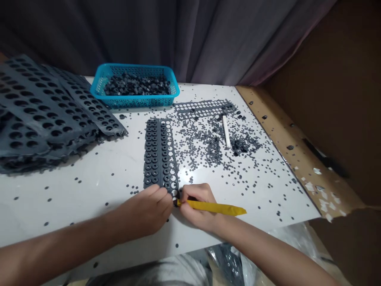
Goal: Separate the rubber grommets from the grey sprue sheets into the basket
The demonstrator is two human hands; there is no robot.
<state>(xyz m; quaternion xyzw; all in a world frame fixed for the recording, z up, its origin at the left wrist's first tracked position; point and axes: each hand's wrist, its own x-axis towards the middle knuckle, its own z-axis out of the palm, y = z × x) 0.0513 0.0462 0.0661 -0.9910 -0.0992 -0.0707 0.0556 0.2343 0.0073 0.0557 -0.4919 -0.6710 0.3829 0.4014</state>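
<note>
A dark grey rubber sheet (160, 151) with rows of ring-shaped parts lies lengthwise before me. Its rightmost row shows mostly open holes. My left hand (151, 210) is closed over the near end of this sheet, its fingertips hidden. In my right hand (198, 206) is a slim tool with a yellow handle (220, 207), held like a pen. The tool's dark tip meets the sheet's near right corner, close to my left fingers; its exact shape is unclear.
A blue basket (135, 99) of small black rubber parts stands at the back. Stacked perforated sheets (44, 107) cover the left side. Another sheet (205, 107), mostly punched out, lies behind a white stick (226, 131). Small dark discs (214, 149) are scattered over the white table (119, 186).
</note>
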